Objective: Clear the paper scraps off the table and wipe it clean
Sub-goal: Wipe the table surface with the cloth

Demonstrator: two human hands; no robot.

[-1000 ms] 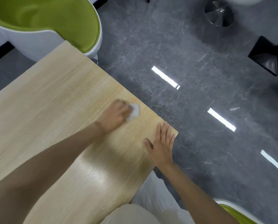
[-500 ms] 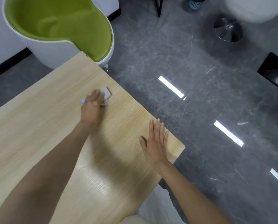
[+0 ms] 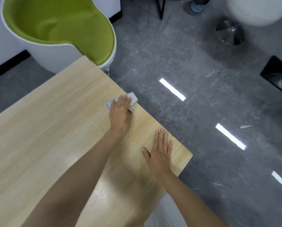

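- A person's left hand (image 3: 120, 113) presses a crumpled white cloth wad (image 3: 133, 99) onto a pale wood-grain desk (image 3: 46, 136), fingers laid fairly straight over it.
- The wad sits right at the desk's long floor-side edge. A blue-edged corner (image 3: 110, 104) peeks out beside the fingers; whether it is cloth or a paper scrap cannot be told through the blur.
- The right hand (image 3: 160, 153) lies flat and spread near the desk's near corner, holding nothing.
- Risk: an outward stroke here would likely carry the wad, or anything swept ahead of it, over the edge onto the grey marbled floor (image 3: 169, 59), where a pale sliver (image 3: 245, 126) already lies.
- Room: broad desk opens to the left for inward strokes; a white tub chair with a green cushion (image 3: 63, 30) crowds the far corner.
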